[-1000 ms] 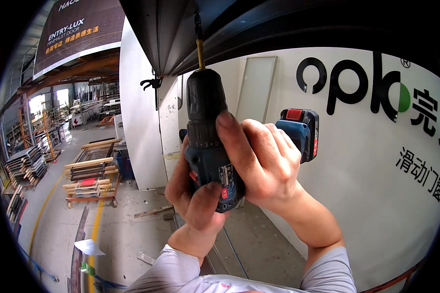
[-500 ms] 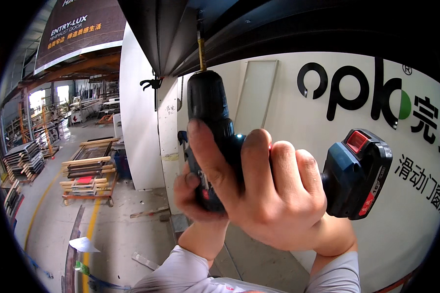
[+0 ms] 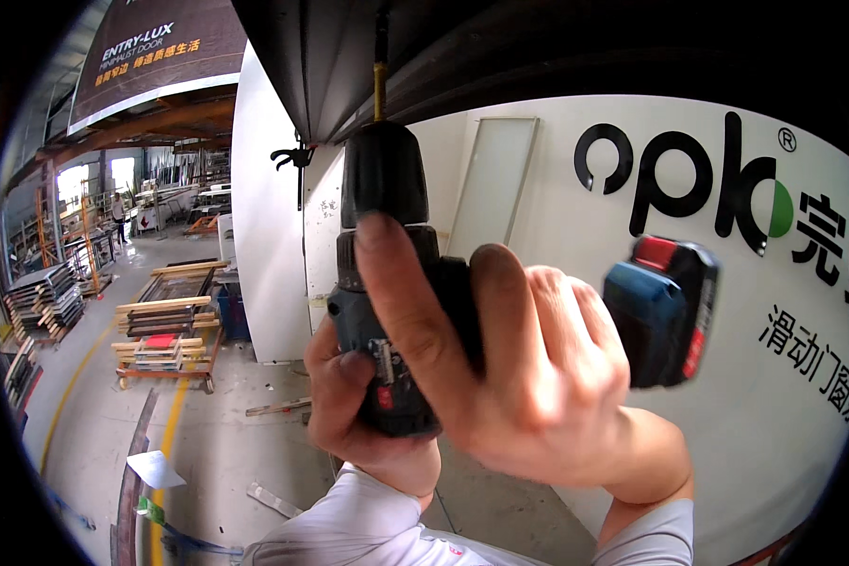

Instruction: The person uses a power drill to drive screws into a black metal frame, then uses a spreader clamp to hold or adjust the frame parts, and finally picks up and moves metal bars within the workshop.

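Observation:
A dark blue and black cordless drill [image 3: 383, 174] points upward in front of me, held in both hands. My right hand [image 3: 538, 387] is closed around its handle, with the index finger stretched along the body toward the chuck. Cupped under the rear end of the body, my left hand [image 3: 373, 448] presses against it with its fingers bent. From the chuck rises a slim bit [image 3: 380, 90] with a yellowish shank; its dark tip meets or overlaps the black overhead frame [image 3: 575, 57], and contact is hard to make out. The battery pack [image 3: 660, 311] sticks out right of my right hand.
A black clamp [image 3: 295, 158] hangs by the white panel's edge. Behind stands a white wall [image 3: 557, 170] with large lettering and a leaning pale glazed panel [image 3: 493, 184]. At left are a cart with stacked frames [image 3: 170, 325], floor strips and a distant person [image 3: 119, 217].
The drill and both hands have shifted slightly left. The chuck and bit sit a little higher, and the battery pack has swung left and up.

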{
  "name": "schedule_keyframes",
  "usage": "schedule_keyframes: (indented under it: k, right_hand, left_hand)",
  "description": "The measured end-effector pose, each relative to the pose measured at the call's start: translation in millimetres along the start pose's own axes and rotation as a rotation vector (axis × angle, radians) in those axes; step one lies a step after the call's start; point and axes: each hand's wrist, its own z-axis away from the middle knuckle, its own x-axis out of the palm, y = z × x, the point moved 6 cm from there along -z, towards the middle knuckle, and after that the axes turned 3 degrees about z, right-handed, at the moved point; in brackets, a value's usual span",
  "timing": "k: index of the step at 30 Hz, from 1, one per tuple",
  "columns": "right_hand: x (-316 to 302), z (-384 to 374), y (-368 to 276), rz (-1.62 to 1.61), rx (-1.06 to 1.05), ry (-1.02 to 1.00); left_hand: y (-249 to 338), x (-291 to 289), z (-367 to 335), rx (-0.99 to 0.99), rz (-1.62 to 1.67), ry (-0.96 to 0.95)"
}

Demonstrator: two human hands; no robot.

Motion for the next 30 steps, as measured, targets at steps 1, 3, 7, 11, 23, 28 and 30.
schedule_keyframes:
  k: [1, 3, 7, 11, 23, 28, 30]
  right_hand:
    - [5.8, 2.4, -0.1, -0.076, -0.003, 0.065]
    - [29.9, 23.2, 11.2, -0.304, 0.054, 0.209]
    - [70.8, 45.2, 22.6, -0.672, 0.178, 0.417]
    - [79.2, 46.4, 18.1, -0.781, 0.223, 0.461]
    - [69.3, 38.7, 11.4, -0.364, 0.1, 0.335]
    - [64.3, 33.2, 22.9, -0.406, 0.09, 0.337]
    - [61.8, 40.4, 29.0, -0.423, 0.076, 0.312]
  left_hand:
    - [7.2, -5.1, -10.8, 0.064, 0.016, -0.098]
    - [15.0, -7.9, -25.0, 0.133, 0.081, -0.284]
    - [24.5, 23.5, -22.8, 0.24, -0.353, -0.407]
    - [27.0, 19.5, -28.6, 0.311, -0.416, -0.423]
    - [-7.4, -2.0, -47.0, -0.063, -0.136, -0.381]
    - [-5.7, 8.2, -34.1, 0.014, -0.079, -0.374]
    - [-5.2, 11.0, -26.2, 0.079, 0.004, -0.399]
